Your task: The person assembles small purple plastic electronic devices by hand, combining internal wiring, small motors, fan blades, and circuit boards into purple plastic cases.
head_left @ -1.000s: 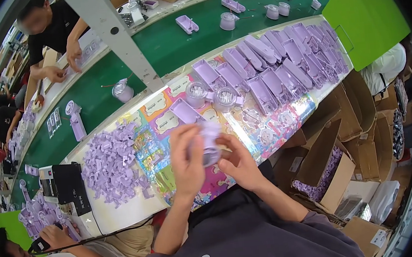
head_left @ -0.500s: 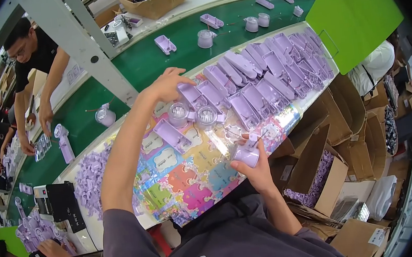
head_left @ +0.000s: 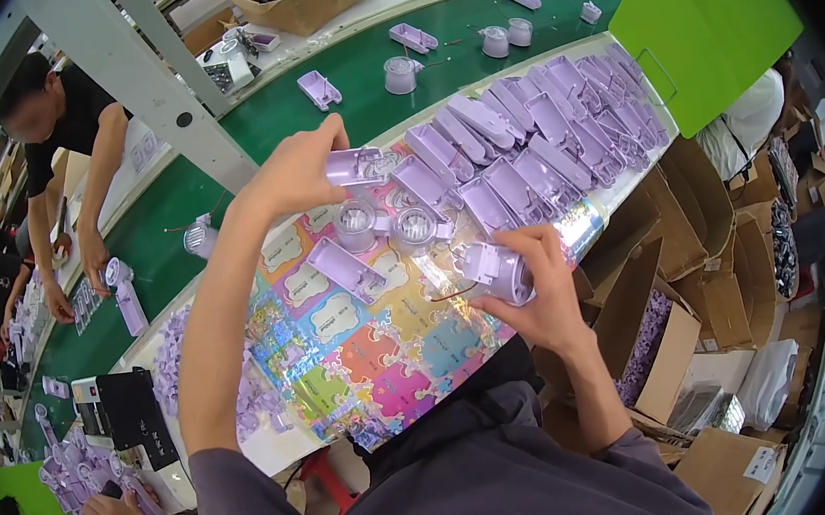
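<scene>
1. Since half a second ago, left hand has lifted a lilac shell above the surface.
2. Right hand grips a lilac fan body near the chest.

Cardboard box, far side: open brown carton beyond the green belt, dark contents inside.
Cartons, right of bench: several open brown boxes, flaps up, stacked close together; one holds purple parts.
Flat carton, lower right: brown, closed, with a small white label on top.
Clear bags: shiny plastic packets lying between the cartons.
Green panel: bright green blank board, upper right, tilted.
Black device, lower left: dark rectangular unit on the bench edge; whether it has a screen cannot be told.
</scene>
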`<state>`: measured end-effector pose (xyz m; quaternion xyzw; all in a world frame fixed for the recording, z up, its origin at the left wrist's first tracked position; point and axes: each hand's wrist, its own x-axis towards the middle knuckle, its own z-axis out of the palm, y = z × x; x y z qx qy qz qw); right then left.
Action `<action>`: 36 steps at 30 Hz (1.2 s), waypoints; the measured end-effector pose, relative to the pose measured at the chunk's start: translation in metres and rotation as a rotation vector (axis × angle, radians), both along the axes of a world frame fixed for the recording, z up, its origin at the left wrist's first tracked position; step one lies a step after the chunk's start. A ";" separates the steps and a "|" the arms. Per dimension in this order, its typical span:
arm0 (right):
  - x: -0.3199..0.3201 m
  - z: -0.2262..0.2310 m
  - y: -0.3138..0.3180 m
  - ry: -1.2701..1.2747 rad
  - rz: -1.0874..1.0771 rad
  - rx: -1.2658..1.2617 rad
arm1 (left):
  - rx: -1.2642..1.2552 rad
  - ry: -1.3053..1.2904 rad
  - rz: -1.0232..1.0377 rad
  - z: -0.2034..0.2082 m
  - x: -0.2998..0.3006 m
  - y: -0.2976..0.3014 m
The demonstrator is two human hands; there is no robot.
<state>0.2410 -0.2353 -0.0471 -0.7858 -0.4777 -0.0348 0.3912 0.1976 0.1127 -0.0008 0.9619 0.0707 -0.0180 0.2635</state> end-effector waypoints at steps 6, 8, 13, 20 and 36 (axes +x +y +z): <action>0.006 0.021 0.019 -0.079 0.041 0.120 | -0.085 -0.029 -0.233 0.016 -0.060 -0.049; 0.002 0.028 0.027 -0.166 0.096 0.116 | -0.177 0.002 -0.250 0.010 -0.079 -0.061; -0.013 0.032 0.037 -0.284 0.210 0.133 | -0.330 -0.038 -0.184 -0.005 -0.114 -0.078; -0.027 0.036 0.040 -0.373 0.313 0.037 | -0.420 -0.055 -0.119 0.001 -0.133 -0.092; -0.049 0.036 0.056 -0.480 0.388 0.086 | -0.626 -0.099 0.274 -0.014 -0.176 -0.108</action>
